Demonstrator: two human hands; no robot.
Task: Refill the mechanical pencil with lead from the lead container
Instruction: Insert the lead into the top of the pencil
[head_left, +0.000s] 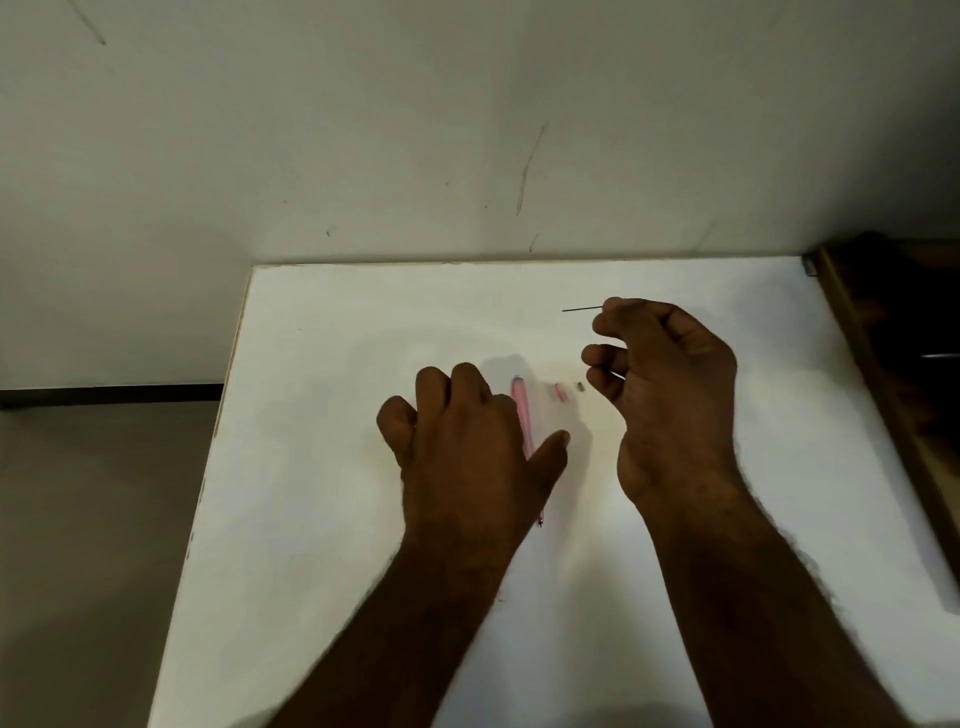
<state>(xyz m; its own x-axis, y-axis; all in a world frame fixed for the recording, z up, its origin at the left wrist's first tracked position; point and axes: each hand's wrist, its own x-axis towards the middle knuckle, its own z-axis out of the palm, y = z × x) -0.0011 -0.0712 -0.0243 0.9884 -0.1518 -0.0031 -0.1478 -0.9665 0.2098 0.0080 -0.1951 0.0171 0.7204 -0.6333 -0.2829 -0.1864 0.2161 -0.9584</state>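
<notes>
On the white table (322, 519) your left hand (467, 447) lies over the pink pencil (521, 410), fingers curled; whether it grips the pencil you cannot tell. Your right hand (670, 384) hovers above the table, pinching a thin lead (582, 309) that points left. Just beside the pencil's top lie a small pink cap (560, 392) and a tiny grey piece (580, 386).

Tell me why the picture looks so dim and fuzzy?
Head view: soft, dim light, faint grey shadows under the left hand and beside the pink pencil; both forearms blur at their edges; the wide lens bends the white table edges; the thin lead stays sharp.
</notes>
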